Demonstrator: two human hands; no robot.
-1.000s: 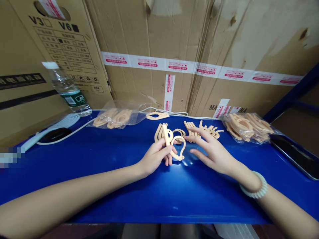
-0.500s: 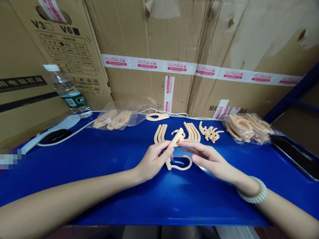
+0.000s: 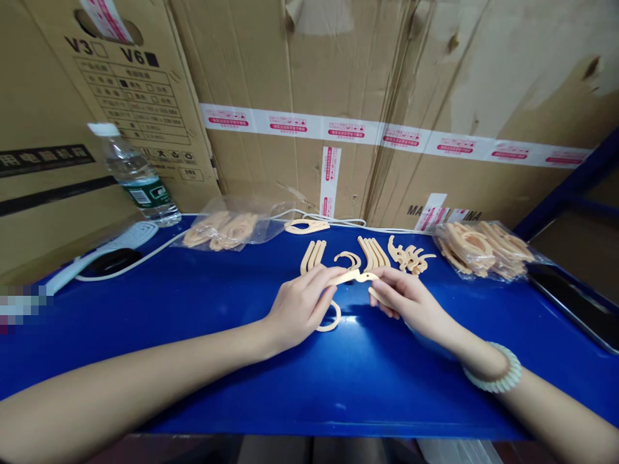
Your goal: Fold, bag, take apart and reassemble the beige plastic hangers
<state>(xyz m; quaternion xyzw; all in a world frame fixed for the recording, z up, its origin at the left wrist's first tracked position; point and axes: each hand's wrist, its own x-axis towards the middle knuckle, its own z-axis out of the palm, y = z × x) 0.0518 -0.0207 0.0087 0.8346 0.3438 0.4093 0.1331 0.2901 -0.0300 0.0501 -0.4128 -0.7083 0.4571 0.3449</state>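
Between my hands is a beige folding clothes hanger [image 3: 347,278], held above the blue tabletop. My left hand [image 3: 302,306] grips its left part, with fingers over the top and thumb below. A curved beige loop [image 3: 333,322] shows beneath that hand; whether it joins the held hanger is hidden. My right hand [image 3: 411,298] pinches the hanger's right end, near a small hole, and a short beige tip pokes out below its thumb. Just beyond lie curved hooks [image 3: 355,260], flanked by straight hanger arms on the left [image 3: 313,256] and on the right [image 3: 373,253].
Small curved pieces [image 3: 411,258] lie in a pile at the right. A folded hanger [image 3: 307,226] rests at the back. Bagged hangers stand left [image 3: 222,231] and right [image 3: 483,248]. Also there are a water bottle [image 3: 140,180], a white cable [image 3: 169,250], a phone [image 3: 575,303] and cardboard boxes [image 3: 290,71].
The held hanger has turned from steeply slanted to nearly level. My right hand has closed on its right end, and the hooks behind are now less covered.
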